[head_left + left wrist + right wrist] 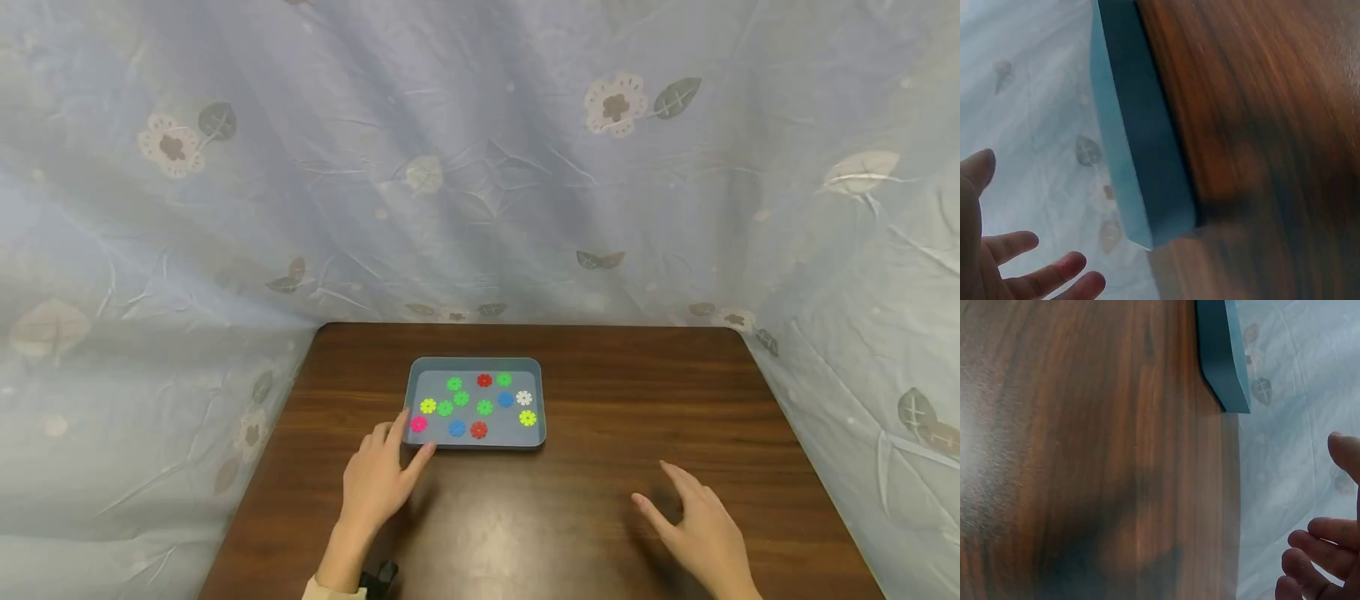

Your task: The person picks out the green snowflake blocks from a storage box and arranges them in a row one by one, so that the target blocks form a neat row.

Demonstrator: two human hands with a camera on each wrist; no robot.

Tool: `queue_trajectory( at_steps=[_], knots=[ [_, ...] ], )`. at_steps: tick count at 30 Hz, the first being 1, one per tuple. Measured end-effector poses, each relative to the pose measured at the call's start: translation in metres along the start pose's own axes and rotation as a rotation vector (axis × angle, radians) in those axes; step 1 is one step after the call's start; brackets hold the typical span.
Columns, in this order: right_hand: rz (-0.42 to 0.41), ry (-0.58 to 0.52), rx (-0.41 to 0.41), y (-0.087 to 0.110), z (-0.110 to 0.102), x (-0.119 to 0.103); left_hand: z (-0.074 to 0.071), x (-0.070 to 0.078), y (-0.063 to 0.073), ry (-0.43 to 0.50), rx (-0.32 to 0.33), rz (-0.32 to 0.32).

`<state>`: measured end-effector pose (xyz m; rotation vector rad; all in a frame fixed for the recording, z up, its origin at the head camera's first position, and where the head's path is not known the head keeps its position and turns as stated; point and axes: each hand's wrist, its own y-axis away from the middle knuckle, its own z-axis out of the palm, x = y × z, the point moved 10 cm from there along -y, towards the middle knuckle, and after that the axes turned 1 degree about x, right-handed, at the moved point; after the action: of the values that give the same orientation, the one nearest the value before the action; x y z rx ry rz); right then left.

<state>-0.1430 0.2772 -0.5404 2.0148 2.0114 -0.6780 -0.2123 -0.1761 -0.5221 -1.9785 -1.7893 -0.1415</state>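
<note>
I find the tray (pixel 480 364) on the counter (pixel 600 475), discs (pixel 485 407) lying flat inside. The left hand (pixel 378 477) stands wide at its near-left corner, holding nothing; contact unconfirmed. The right hand (pixel 705 533), wide and unladen, is well apart, rightward. I judge this an approach; the next move calls for aligning thumb and fingers before gripping.

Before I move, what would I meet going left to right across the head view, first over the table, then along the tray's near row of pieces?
Over the table: left hand → tray → right hand.
Near row: pink piece → blue piece → red piece → yellow piece.
</note>
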Motion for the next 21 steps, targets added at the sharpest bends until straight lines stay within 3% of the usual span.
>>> queue_trajectory(
  at_steps=[7,11,21],
  knots=[
    [-0.007,-0.040,0.022,0.002,0.008,0.000,0.031,-0.042,-0.018,0.053,-0.055,-0.180],
    [-0.023,-0.049,0.050,0.003,0.012,0.000,0.046,-0.059,-0.026,0.074,-0.049,-0.245],
    [-0.064,-0.079,0.080,0.005,0.022,0.003,0.070,-0.078,-0.030,0.166,-0.069,-0.340]
  ],
)
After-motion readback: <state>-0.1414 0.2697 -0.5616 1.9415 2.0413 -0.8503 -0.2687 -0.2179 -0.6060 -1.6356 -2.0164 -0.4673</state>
